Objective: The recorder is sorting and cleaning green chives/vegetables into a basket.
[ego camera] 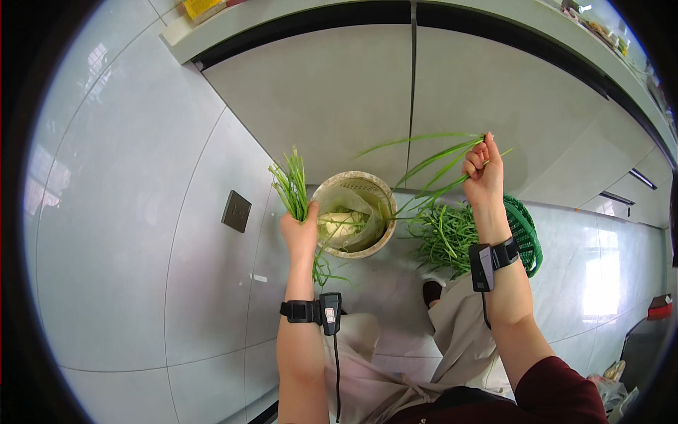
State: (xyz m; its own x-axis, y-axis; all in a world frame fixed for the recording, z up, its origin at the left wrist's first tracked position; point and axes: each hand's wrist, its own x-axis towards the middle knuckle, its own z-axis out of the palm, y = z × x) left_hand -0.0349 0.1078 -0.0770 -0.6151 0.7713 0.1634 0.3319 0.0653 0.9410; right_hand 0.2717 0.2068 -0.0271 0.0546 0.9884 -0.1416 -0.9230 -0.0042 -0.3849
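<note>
My left hand point(301, 225) is closed around a bunch of green leafy stalks point(294, 183), cut ends upward, at the left rim of a round waste bin point(391, 228). Leaves from that bunch hang below the hand. In the bin are a plastic liner bag point(378, 212) and pale and green scraps point(341, 222). My right hand point(483, 169), raised to the right of the bin, pinches several long green blades point(442, 153) that droop leftward. Beneath it a heap of the same greens point(450, 238) lies at a green woven basket point(524, 238), partly hidden by the forearm.
Pale cabinet doors point(318, 95) stand behind the bin, under a countertop point(296, 16). A dark wall socket point(236, 211) is on the tiled wall at left. A dark shoe point(432, 292) is near the heap. Plastic bags point(609, 392) lie at lower right.
</note>
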